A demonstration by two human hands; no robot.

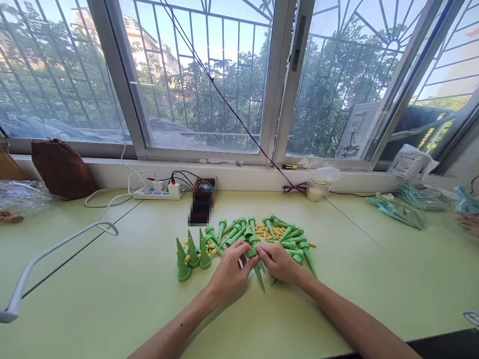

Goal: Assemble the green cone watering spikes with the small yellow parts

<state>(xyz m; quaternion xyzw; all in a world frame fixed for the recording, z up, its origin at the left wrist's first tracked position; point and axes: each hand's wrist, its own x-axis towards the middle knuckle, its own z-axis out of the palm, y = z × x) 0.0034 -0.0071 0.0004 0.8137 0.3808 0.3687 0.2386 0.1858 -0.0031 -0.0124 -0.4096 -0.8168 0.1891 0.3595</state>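
My left hand grips a green plastic watering spike by its wide capped end, with the tip pointing down toward me. Against that cap, the fingers of my right hand are pinched together; whatever sits between them is too small to make out. Behind both hands lies a loose heap of similar green spikes, around a pile of small yellow pegs. To the left, several spikes stand on their caps, points up, with yellow pieces beside them.
A white power strip and a small cardboard box stand near the window. Further right are a jar and plastic-wrapped packets. A white curved rod crosses the left side. Another person's hand shows at the right edge.
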